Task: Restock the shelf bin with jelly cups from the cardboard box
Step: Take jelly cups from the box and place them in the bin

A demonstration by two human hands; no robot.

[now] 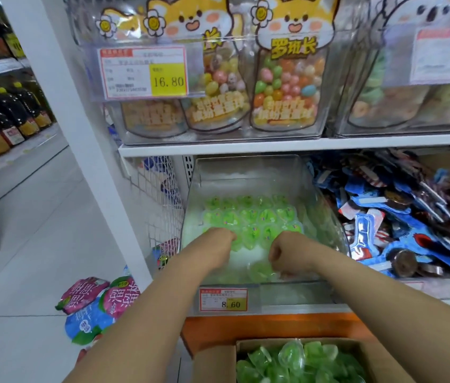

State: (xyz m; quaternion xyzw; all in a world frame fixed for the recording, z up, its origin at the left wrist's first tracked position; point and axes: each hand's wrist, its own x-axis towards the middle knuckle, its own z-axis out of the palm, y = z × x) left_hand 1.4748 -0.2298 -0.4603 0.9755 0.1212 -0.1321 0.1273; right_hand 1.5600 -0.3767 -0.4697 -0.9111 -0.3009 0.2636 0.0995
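Reaching both fists into the shelf bin looked risky tbh: slick jelly cups could've spilled over the low front lip. The left hand and right hand were curled over them; couldn't tell if either held any. They were glossy green, a thin layer in the bin, with more in the cardboard box below.

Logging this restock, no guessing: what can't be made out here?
Head view:
- Fingers of left hand and right hand: hidden behind the knuckles, so any grip on cups is unclear.
- The box: cut off by the bottom edge.
- The lower price tag: small print blurred.
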